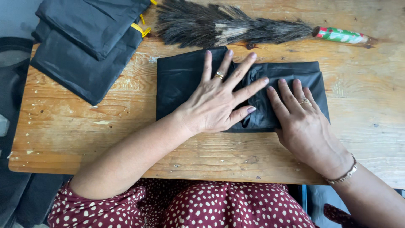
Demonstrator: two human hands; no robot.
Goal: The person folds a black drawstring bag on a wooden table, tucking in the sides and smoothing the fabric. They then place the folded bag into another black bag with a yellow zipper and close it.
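On the middle of a worn wooden table [84, 126], a folded black plastic bag [177, 80] is laid flat, with its long side running left to right and its near edge set back from the table's front edge. Both hands are pressed down on it, palms flat. The left hand [219, 101] is spread wide open across the centre of the bag, fingers fanned toward the far edge, and a gold ring [218, 76] is worn on one finger. The right hand [301, 122] is laid open just beside it on the bag's right part, fingers held close together and pointed away from the body; a ring is seen on it too, and a thin bracelet [344, 175] is worn at the wrist. Nothing is gripped by either hand. Between the two hands the plastic is gathered into creases.

At the far left corner of the table, a stack of folded black bags [84, 46] is placed at a slant, with a yellow tie [141, 29] showing at its edge. Along the far edge, just beyond the flat bag, a feather duster [228, 27] is laid on its side, its patterned red, green and white handle [341, 36] pointed to the right. Below the table's front edge, a dark red dress with white dots [211, 207] is seen.
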